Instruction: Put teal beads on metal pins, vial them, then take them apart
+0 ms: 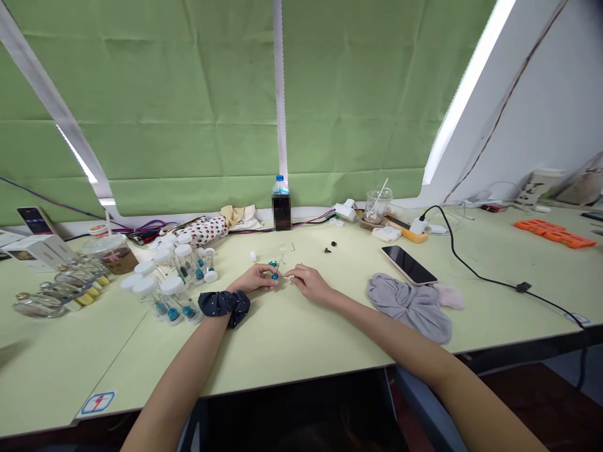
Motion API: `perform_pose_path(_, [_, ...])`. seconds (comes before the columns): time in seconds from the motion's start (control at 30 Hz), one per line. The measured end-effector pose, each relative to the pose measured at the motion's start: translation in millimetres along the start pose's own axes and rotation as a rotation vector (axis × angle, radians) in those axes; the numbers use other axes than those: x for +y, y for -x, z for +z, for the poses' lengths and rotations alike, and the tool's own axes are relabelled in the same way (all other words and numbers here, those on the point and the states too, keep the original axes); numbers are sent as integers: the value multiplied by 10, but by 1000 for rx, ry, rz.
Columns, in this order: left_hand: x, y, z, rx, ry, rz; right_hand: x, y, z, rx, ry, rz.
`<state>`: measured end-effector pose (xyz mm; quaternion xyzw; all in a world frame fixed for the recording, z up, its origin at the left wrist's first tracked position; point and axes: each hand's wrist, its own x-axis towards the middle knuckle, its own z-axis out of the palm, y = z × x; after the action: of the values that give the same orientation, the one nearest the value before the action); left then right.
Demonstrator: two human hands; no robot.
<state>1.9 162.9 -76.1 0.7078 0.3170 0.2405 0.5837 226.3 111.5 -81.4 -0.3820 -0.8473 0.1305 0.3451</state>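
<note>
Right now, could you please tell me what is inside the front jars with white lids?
Blue pieces show low inside the clear jars; the white lids hide the upper parts of the interiors.

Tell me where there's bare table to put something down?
Between the two forearms, nearer the edge, the table is bare; so is the patch between the right hand and the flat phone. It's crowded left of the left hand, where white-capped containers cluster.

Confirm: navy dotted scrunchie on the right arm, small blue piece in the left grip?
Wrong arm: the head view shows the navy dotted scrunchie on the left arm. The small blue piece is in the left grip, as stated.
</note>
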Motion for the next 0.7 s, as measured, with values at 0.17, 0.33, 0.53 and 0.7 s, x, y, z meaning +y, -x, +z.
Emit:
perform_pose_path(0.17, [9, 3, 21, 16, 81, 18, 2, 4, 12, 27, -35, -8])
perform_pose_path(0.33, [5, 8, 52, 7, 203, 5, 4, 4, 11, 54, -43, -4])
perform_pose_path(0.53, [-38, -23, 47, 23, 207, 26, -6, -9, 43, 60, -38, 11])
perform_pose_path(0.7, [-33, -37, 68, 33, 163, 40, 11, -10, 73, 63, -34, 3])
